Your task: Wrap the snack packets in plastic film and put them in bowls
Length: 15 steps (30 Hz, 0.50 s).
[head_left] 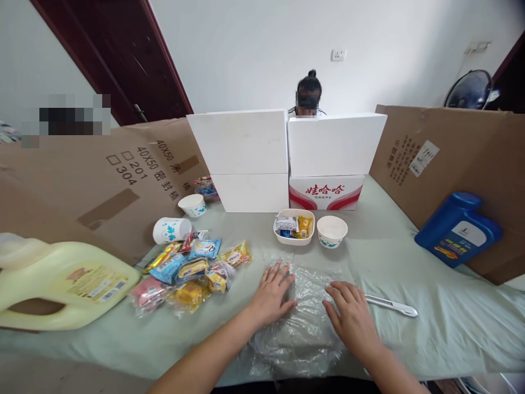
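Note:
A clear plastic bag [305, 323] lies spread on the cloth in front of me. My left hand [271, 295] rests flat on its left side with the fingers apart. On the bag's right edge lies my right hand [351, 313], its fingers loosely stretched and slightly bent, holding nothing. Just right of that hand is a white utility knife [391, 305], its far end partly behind the fingers. Beyond the bag stand a white square bowl [293, 242] with several wrapped snacks [304, 226] inside and a paper cup [331, 232] with a blue-green print.
Left lie a pile of wrapped snacks [194, 268], a tipped paper cup [171, 230], another cup [192, 206] and a big yellow jug [69, 287]. A blue bottle [457, 230] leans at right. White boxes [246, 145] and cardboard panels [98, 180] wall the table; people sit beyond.

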Each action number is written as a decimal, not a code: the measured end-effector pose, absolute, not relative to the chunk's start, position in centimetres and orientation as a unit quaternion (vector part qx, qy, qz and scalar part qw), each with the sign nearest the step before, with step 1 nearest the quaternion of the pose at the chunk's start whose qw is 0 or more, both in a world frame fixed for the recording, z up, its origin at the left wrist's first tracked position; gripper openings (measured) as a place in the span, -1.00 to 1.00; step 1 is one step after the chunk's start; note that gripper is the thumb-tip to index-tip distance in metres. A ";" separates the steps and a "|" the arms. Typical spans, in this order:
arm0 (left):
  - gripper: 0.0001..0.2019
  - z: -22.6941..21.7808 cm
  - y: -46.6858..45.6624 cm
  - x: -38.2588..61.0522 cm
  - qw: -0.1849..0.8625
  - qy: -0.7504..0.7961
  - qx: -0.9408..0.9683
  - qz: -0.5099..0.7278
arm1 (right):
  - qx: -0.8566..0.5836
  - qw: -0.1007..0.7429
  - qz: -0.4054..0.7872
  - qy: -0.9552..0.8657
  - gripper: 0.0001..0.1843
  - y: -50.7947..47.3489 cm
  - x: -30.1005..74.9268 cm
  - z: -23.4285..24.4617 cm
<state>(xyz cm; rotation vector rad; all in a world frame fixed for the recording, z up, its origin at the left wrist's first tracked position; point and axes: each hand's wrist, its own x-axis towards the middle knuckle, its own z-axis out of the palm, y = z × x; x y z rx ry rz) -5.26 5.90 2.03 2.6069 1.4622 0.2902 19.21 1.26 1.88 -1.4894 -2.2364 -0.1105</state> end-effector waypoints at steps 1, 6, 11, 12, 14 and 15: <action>-0.46 2.3 6.1 -5.2 0.065 0.480 0.868 0.107 | -0.518 0.224 -0.006 -0.826 -0.66 1.7 18.4 2.6; -0.51 2.0 8.3 -4.1 0.070 0.498 0.857 0.108 | -0.463 0.137 0.070 -0.873 -0.52 6.3 16.0 2.6; -0.52 2.0 8.1 -6.7 0.070 0.543 0.826 0.132 | -0.558 0.106 0.046 -0.822 -0.33 7.3 19.5 1.4; -0.57 2.4 7.2 -7.5 0.066 0.543 0.822 0.157 | -0.552 0.118 0.048 -0.824 -0.36 6.5 20.5 1.6; -0.66 3.6 4.7 -9.1 0.074 0.510 0.832 0.207 | -0.497 0.151 0.077 -0.851 -0.41 4.1 22.6 2.5; -0.70 4.2 3.3 -9.8 0.091 0.476 0.847 0.219 | -0.460 0.157 0.102 -0.868 -0.38 2.7 23.6 2.9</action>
